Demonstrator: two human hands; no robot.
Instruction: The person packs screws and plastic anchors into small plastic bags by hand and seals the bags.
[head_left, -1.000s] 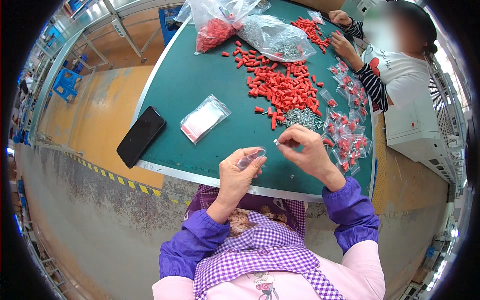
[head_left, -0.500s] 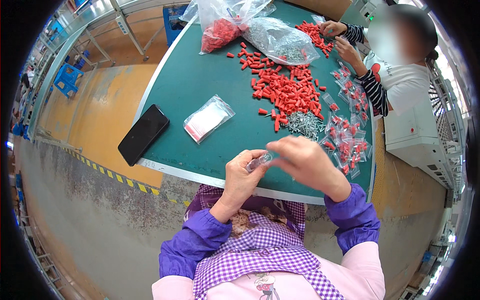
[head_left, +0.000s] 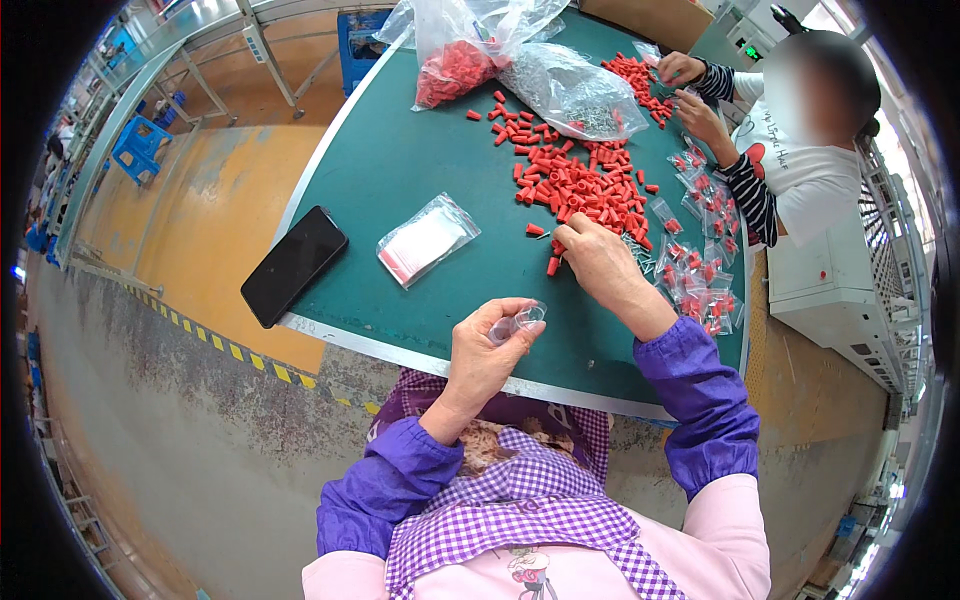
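My left hand [head_left: 482,348] is closed on a small clear plastic bag [head_left: 531,314], its mouth spread into a loop, just above the table's near edge. My right hand [head_left: 606,266] reaches down at the near end of a heap of red tapered plastic caps [head_left: 580,185]. Its fingers are curled together and whatever is between them is hidden. Small silver screws [head_left: 638,250] show beside that hand, which covers most of their pile. To its right lie several small clear bags [head_left: 697,288] with red caps inside.
A stack of flat clear bags [head_left: 428,240] and a black phone [head_left: 293,266] lie on the green table [head_left: 400,160] at left. Large bags of red caps [head_left: 455,72] and screws [head_left: 575,95] stand at the back. A co-worker [head_left: 800,150] handles pieces at far right.
My right hand has left the small bag and moved away from me to the red caps and screws. My left hand stays in place with the bag, whose mouth is now wider.
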